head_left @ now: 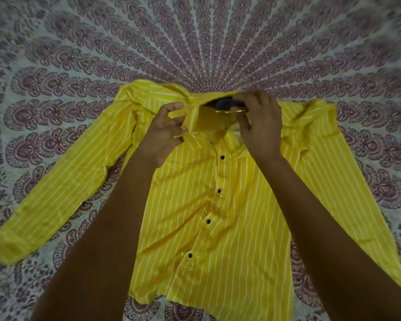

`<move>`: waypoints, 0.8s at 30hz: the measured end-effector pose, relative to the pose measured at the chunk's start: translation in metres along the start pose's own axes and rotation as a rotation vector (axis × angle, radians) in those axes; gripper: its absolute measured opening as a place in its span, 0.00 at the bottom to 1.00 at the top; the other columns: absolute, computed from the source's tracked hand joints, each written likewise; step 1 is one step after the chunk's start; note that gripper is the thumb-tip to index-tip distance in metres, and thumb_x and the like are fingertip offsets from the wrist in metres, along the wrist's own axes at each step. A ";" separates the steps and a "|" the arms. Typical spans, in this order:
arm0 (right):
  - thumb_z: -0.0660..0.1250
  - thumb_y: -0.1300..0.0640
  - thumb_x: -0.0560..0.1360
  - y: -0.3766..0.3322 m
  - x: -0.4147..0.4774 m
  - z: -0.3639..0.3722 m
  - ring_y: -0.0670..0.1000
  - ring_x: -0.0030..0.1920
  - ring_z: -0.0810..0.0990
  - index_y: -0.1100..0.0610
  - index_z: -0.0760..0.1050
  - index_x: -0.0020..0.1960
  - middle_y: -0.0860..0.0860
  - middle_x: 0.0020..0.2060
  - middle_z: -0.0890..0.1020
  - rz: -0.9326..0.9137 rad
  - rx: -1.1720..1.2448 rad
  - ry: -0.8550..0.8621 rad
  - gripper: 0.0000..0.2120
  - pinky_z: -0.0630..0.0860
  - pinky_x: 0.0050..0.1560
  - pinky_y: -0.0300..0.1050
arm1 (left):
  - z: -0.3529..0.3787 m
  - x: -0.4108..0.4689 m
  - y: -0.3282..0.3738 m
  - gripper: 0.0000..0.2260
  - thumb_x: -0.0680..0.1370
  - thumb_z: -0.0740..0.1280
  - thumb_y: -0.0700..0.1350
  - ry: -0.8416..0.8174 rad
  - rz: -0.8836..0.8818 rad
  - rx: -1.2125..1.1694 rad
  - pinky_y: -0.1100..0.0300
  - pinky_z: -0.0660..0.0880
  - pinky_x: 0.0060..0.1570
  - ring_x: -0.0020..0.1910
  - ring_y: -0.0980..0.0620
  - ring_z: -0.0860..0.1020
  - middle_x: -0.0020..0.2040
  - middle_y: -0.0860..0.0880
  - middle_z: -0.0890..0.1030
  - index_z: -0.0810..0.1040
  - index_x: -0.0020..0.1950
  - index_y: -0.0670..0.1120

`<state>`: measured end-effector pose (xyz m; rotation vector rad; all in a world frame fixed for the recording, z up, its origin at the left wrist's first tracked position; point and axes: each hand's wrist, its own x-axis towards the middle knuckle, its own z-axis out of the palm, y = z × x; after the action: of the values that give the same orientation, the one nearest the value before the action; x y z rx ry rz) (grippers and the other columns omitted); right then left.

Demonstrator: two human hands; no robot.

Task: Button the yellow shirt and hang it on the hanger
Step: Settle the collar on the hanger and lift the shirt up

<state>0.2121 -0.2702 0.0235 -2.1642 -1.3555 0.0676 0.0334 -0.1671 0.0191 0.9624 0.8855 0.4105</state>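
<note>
Here, left hand (164, 133) pinching yellow shirt (206, 216), right hand (262, 126) gripping hanger (225, 103)

Two bare forearms fill the lower half of the view. The left forearm (107, 216) comes in from about 7 o'clock and the right forearm (310, 205) from about 5 o'clock, both uncovered up to the frame's edge. The left hand (164, 130) and right hand (262, 121) are bare, with short nails on the left fingertips (183, 128).
</note>
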 end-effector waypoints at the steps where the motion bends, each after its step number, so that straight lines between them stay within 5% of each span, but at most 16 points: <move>1: 0.64 0.57 0.73 0.001 0.007 0.001 0.59 0.53 0.76 0.55 0.75 0.59 0.56 0.55 0.78 0.025 0.013 -0.028 0.15 0.70 0.53 0.52 | 0.002 0.002 0.002 0.20 0.75 0.59 0.28 -0.011 -0.012 0.017 0.54 0.73 0.50 0.46 0.51 0.76 0.49 0.47 0.78 0.70 0.58 0.51; 6: 0.63 0.50 0.75 0.006 0.033 0.002 0.57 0.50 0.79 0.56 0.77 0.56 0.57 0.59 0.74 0.098 0.097 0.005 0.14 0.75 0.45 0.49 | 0.008 0.011 0.008 0.22 0.72 0.63 0.28 -0.006 -0.066 0.332 0.66 0.75 0.43 0.41 0.56 0.77 0.41 0.51 0.80 0.72 0.61 0.48; 8: 0.63 0.50 0.75 0.006 0.042 0.003 0.55 0.51 0.79 0.55 0.76 0.56 0.56 0.61 0.72 0.129 0.109 0.014 0.13 0.74 0.45 0.47 | 0.012 0.015 0.007 0.13 0.72 0.65 0.29 0.095 -0.065 0.492 0.67 0.74 0.39 0.39 0.56 0.76 0.39 0.47 0.77 0.77 0.53 0.43; 10: 0.62 0.50 0.76 0.006 0.050 0.004 0.56 0.55 0.77 0.55 0.75 0.58 0.56 0.60 0.74 0.143 0.093 -0.009 0.14 0.72 0.48 0.48 | 0.015 0.019 0.007 0.08 0.72 0.66 0.32 0.188 -0.063 0.492 0.63 0.71 0.38 0.36 0.55 0.72 0.38 0.46 0.73 0.75 0.38 0.44; 13: 0.61 0.50 0.77 0.006 0.058 0.004 0.59 0.56 0.75 0.55 0.74 0.61 0.58 0.56 0.76 0.158 0.069 -0.030 0.15 0.71 0.48 0.49 | 0.018 0.027 0.011 0.10 0.72 0.60 0.33 0.191 -0.037 0.208 0.62 0.70 0.38 0.34 0.53 0.70 0.32 0.50 0.72 0.70 0.34 0.46; 16: 0.61 0.50 0.77 0.008 0.060 0.004 0.60 0.55 0.75 0.56 0.74 0.61 0.58 0.55 0.77 0.145 0.085 -0.017 0.15 0.71 0.47 0.50 | 0.021 0.029 0.008 0.11 0.74 0.56 0.32 0.155 -0.120 0.063 0.61 0.72 0.37 0.33 0.53 0.74 0.33 0.50 0.75 0.71 0.38 0.47; 18: 0.61 0.50 0.77 0.010 0.060 0.005 0.60 0.54 0.76 0.56 0.74 0.60 0.58 0.53 0.78 0.131 0.083 -0.012 0.15 0.72 0.45 0.50 | 0.021 0.030 -0.003 0.08 0.75 0.63 0.36 0.224 -0.205 0.453 0.62 0.71 0.37 0.38 0.52 0.75 0.41 0.48 0.76 0.73 0.48 0.48; 20: 0.61 0.49 0.76 0.012 0.062 0.006 0.61 0.53 0.77 0.55 0.74 0.60 0.58 0.52 0.79 0.123 0.091 -0.009 0.16 0.72 0.44 0.50 | 0.017 0.035 -0.018 0.17 0.73 0.69 0.38 0.278 -0.206 0.659 0.62 0.71 0.42 0.47 0.51 0.75 0.48 0.47 0.76 0.72 0.59 0.47; 24: 0.60 0.48 0.77 0.017 0.068 0.009 0.59 0.53 0.77 0.54 0.74 0.60 0.56 0.52 0.79 0.141 0.091 -0.017 0.16 0.70 0.42 0.47 | 0.019 0.047 -0.011 0.16 0.71 0.67 0.32 0.438 0.154 0.608 0.58 0.77 0.50 0.46 0.49 0.76 0.49 0.46 0.79 0.75 0.57 0.45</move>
<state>0.2555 -0.2149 0.0250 -2.1838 -1.1841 0.1979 0.0759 -0.1523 -0.0069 1.5389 1.3821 0.5062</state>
